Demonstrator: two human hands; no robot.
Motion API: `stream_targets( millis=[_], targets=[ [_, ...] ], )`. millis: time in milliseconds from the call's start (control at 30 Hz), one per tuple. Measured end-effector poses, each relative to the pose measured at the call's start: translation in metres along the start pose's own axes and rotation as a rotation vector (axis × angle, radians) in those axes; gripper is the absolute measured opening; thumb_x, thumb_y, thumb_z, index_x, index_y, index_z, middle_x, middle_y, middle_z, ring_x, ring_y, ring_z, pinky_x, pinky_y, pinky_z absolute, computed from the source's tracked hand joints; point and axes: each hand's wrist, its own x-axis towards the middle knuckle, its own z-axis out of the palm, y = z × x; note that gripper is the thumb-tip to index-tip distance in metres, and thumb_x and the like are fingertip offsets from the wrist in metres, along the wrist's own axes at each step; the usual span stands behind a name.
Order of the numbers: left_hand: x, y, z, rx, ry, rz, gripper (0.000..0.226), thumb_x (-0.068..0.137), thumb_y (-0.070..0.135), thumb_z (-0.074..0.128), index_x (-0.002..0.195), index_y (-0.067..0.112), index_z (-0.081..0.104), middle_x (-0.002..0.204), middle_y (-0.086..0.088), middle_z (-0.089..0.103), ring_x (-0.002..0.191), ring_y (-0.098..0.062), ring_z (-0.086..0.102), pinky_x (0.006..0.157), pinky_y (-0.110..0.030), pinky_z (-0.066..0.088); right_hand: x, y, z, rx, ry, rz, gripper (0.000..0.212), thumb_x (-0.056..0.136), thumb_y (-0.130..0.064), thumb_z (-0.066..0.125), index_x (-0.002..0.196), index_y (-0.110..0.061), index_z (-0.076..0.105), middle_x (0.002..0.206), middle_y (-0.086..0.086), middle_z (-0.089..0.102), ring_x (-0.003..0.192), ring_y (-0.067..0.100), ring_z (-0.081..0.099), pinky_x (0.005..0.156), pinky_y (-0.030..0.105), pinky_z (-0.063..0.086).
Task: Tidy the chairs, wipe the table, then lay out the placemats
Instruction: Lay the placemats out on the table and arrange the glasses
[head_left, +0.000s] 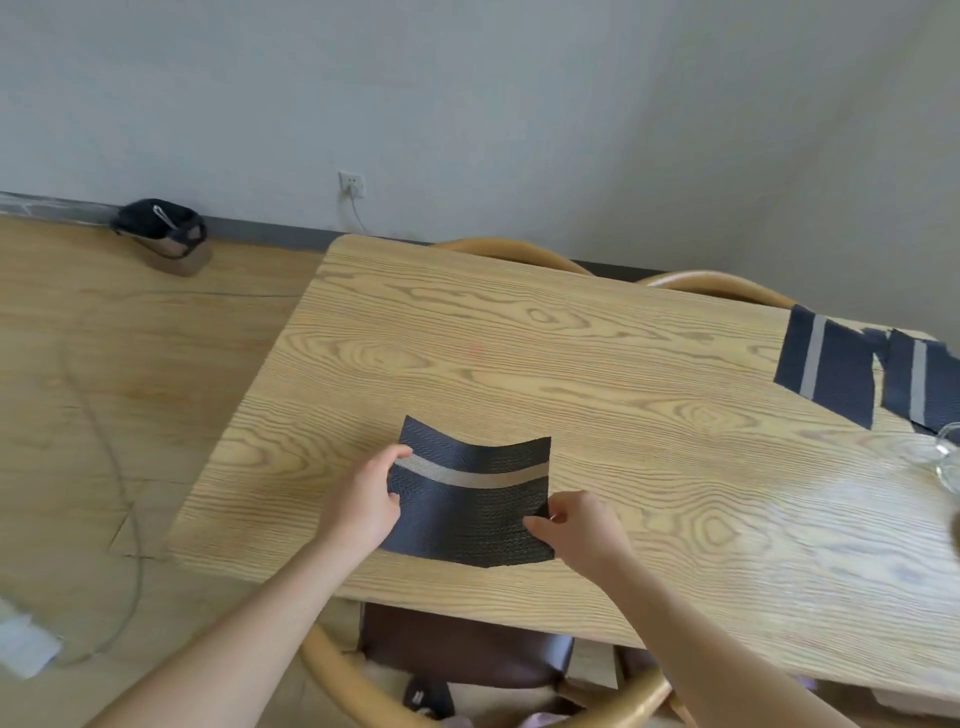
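Hidden / cut off:
- Glass (948, 457) at the right frame edge, only partly in view; its shape is unclear.
- Third mat (919, 379) is cut by the same edge.
- Near chair (467, 649) is mostly under the table (519, 353); a dark seat and a curved wooden rail show.
- Of the left far chair (514, 249) and right far chair (717, 283), only the back rails rise past the far table edge.
- White object (26, 644) at lower left is blurred and cannot be identified.

Counts:
- Mats: three, dark with a pale stripe.
- Chairs: three.
- Hands: two.
- One bag (161, 234) on the floor by the wall, one outlet (352, 183), one cable (124, 493) across the floor.

Hands:
- Left hand (363, 499) grips the left edge of the mat (467, 499), thumb on top at the stripe; its other fingers are out of sight.
- Right hand (576, 530) pinches the right edge with curled fingers.
- The mat bows between them over the near side of the table, above the near chair. Contact with the wood cannot be told.

Edges / room:
- Second mat (826, 364) lies at the far right, its edge overlapping the third.
- Bare wood runs from the held mat to the left, far and right sides.
- Open floor lies left of the table.
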Motion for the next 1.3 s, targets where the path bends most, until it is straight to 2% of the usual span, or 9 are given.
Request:
stream_targets(
  millis=[167,233,267,367,467,567,633,733,1300],
  targets=[
    [-0.003,-0.018,0.000,0.061,-0.021,-0.017,0.065,0.084,0.003,0.063,0.141,0.027,0.042,0.108,-0.003,0.063,0.094,-0.020,0.062,0.083,-0.035,0.051,-0.004,0.004,0.009,-0.187,-0.105,0.049,0.035,0.089,-0.043,0.059,0.065,-0.018,0.054,0.064,-0.004,0.056,0.063,0.015,0.058,0.046,0.022,0.038],
    [-0.003,-0.020,0.001,0.103,-0.016,-0.001,0.066,0.084,0.004,0.063,0.142,0.026,0.040,0.115,-0.004,0.062,0.099,-0.020,0.062,0.084,-0.034,0.051,-0.006,0.006,0.010,-0.224,-0.110,0.067,0.029,0.089,-0.044,0.060,0.078,-0.017,0.064,0.076,-0.002,0.063,0.076,0.018,0.064,0.052,0.022,0.042],
    [-0.002,-0.020,0.002,0.137,0.001,0.019,0.066,0.084,0.006,0.064,0.143,0.024,0.038,0.125,-0.004,0.057,0.109,-0.021,0.058,0.089,-0.033,0.049,-0.008,0.006,0.009,-0.242,-0.085,0.075,0.028,0.088,-0.045,0.060,0.092,-0.018,0.067,0.089,-0.001,0.066,0.085,0.019,0.066,0.059,0.023,0.045],
    [0.000,-0.017,0.006,0.276,0.058,0.124,0.073,0.084,0.016,0.068,0.146,0.022,0.031,0.149,-0.005,0.031,0.135,-0.023,0.033,0.105,-0.032,0.039,-0.009,0.008,0.005,-0.340,0.057,0.001,0.046,0.090,-0.043,0.059,0.131,-0.025,0.048,0.123,-0.001,0.058,0.109,0.021,0.058,0.075,0.029,0.048],
    [0.000,-0.009,0.009,0.357,-0.032,0.213,0.081,0.085,0.030,0.068,0.150,0.023,0.021,0.157,-0.006,0.015,0.144,-0.024,0.018,0.115,-0.034,0.025,-0.002,0.011,0.009,-0.404,0.057,-0.190,0.066,0.090,-0.038,0.060,0.146,-0.029,0.026,0.145,-0.002,0.038,0.131,0.019,0.037,0.092,0.032,0.049],
    [0.002,0.000,0.020,0.449,-0.183,0.297,0.089,0.084,0.039,0.067,0.152,0.027,0.012,0.160,-0.004,0.003,0.147,-0.024,0.006,0.118,-0.039,0.017,0.005,0.012,0.020,-0.479,-0.039,-0.307,0.078,0.092,-0.038,0.059,0.152,-0.034,0.010,0.161,-0.002,0.005,0.148,0.022,0.007,0.111,0.040,0.035],
    [0.003,0.002,0.028,0.489,-0.272,0.313,0.092,0.083,0.043,0.067,0.152,0.029,0.007,0.160,-0.003,-0.004,0.147,-0.024,-0.001,0.119,-0.041,0.014,0.006,0.014,0.026,-0.542,-0.080,-0.339,0.077,0.094,-0.039,0.055,0.153,-0.033,0.005,0.162,0.000,-0.004,0.149,0.023,-0.004,0.118,0.043,0.019],
    [0.005,0.002,0.033,0.507,-0.333,0.301,0.093,0.084,0.047,0.064,0.152,0.031,0.003,0.160,-0.004,-0.008,0.147,-0.024,-0.005,0.118,-0.041,0.012,0.008,0.019,0.032,-0.588,-0.100,-0.348,0.076,0.096,-0.041,0.051,0.154,-0.033,0.003,0.162,0.002,-0.005,0.149,0.025,-0.006,0.120,0.043,0.010],
    [0.010,-0.007,0.022,0.506,-0.371,0.277,0.092,0.080,0.045,0.069,0.151,0.029,0.013,0.161,-0.003,-0.004,0.148,-0.021,-0.003,0.119,-0.040,0.017,0.010,0.009,0.046,-0.594,-0.085,-0.380,0.074,0.097,-0.042,0.048,0.154,-0.029,0.003,0.162,0.006,-0.004,0.149,0.029,-0.005,0.120,0.047,0.004]
  ],
)
